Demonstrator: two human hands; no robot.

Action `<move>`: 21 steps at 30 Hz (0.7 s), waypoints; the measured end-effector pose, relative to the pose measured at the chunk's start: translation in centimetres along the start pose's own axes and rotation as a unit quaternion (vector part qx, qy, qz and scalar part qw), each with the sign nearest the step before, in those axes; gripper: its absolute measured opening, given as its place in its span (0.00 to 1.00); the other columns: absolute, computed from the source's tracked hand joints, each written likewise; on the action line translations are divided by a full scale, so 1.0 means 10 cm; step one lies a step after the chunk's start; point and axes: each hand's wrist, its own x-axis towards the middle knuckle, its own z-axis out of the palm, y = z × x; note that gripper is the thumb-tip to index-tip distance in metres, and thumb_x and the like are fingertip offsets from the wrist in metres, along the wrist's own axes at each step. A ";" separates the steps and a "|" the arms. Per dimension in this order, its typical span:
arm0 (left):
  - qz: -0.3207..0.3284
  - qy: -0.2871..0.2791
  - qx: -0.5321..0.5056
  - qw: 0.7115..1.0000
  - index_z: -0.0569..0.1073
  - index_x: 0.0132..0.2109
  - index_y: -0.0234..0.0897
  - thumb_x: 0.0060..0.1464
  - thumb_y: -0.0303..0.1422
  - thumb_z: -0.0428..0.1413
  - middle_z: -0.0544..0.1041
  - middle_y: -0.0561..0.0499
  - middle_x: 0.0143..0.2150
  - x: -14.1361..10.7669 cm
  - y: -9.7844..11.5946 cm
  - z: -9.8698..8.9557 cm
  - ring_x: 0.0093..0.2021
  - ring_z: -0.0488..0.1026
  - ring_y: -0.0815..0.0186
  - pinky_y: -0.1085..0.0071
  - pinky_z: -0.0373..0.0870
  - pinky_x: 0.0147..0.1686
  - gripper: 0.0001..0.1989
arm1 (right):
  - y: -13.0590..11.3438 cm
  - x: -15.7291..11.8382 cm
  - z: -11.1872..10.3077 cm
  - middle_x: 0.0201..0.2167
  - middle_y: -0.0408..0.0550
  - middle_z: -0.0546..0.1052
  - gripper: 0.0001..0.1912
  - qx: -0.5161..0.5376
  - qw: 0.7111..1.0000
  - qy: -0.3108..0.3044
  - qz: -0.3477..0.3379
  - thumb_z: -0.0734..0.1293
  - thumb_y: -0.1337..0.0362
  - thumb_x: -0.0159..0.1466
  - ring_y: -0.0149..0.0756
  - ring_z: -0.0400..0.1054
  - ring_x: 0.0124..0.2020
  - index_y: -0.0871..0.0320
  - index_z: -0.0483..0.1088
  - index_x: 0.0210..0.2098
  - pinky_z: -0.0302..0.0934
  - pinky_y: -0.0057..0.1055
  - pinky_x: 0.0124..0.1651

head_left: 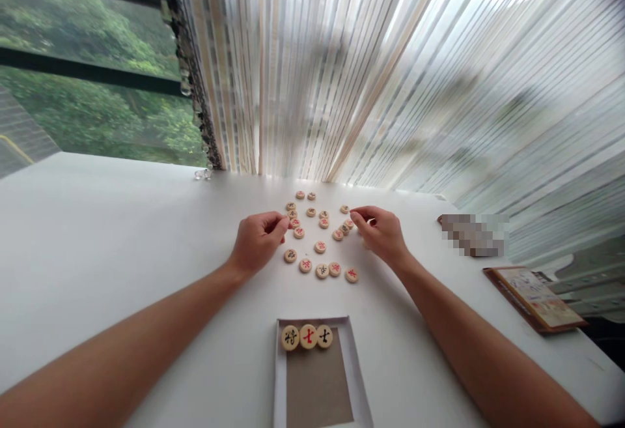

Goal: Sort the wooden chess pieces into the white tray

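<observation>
Round wooden Chinese chess pieces (320, 247) with red or black characters lie scattered on the white table. My left hand (260, 240) is at their left side, thumb and forefinger pressed together beside a red-marked piece (295, 223). Whether anything is inside that pinch is hidden. On the right, my right hand (379, 231) has its fingers curled, thumb and forefinger tips close together at the edge of a black-marked piece (345, 209); what they hold, if anything, I cannot make out. Nearer to me, an open shallow box (280, 382) contains three pieces (308, 337) in a row along its far end.
A wooden-edged box (534, 299) with a printed top lies at the right table edge, and a blurred-out object (473, 236) is behind it. String curtains (303, 76) hang along the table's far edge. A window (92, 70) shows trees at left.
</observation>
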 end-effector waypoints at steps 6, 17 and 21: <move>0.005 0.000 0.008 1.000 0.82 0.32 0.34 0.60 0.38 0.57 0.78 0.52 0.22 0.00 0.01 0.01 0.23 0.73 0.66 0.73 0.64 0.28 0.15 | -0.27 0.60 0.23 0.44 0.55 0.86 0.16 -0.056 0.993 -0.100 0.011 0.72 0.61 0.68 0.46 0.80 0.43 0.61 0.82 0.53 0.71 0.45 0.56; 0.056 -0.009 0.053 0.997 0.80 0.29 0.34 0.61 0.37 0.56 0.74 0.53 0.20 -0.02 0.05 0.02 0.23 0.66 0.68 0.71 0.60 0.29 0.16 | -0.35 1.16 0.77 0.45 0.59 0.83 0.15 -0.107 0.970 -0.215 0.041 0.78 0.64 0.64 0.48 0.77 0.49 0.66 0.83 0.48 0.69 0.47 0.59; 0.065 -0.010 0.051 0.997 0.81 0.30 0.34 0.61 0.37 0.55 0.73 0.53 0.20 -0.01 0.03 0.04 0.23 0.66 0.68 0.71 0.60 0.29 0.16 | -0.33 1.21 0.80 0.38 0.56 0.83 0.07 -0.092 0.972 -0.210 0.053 0.80 0.69 0.59 0.47 0.76 0.46 0.64 0.82 0.37 0.68 0.45 0.57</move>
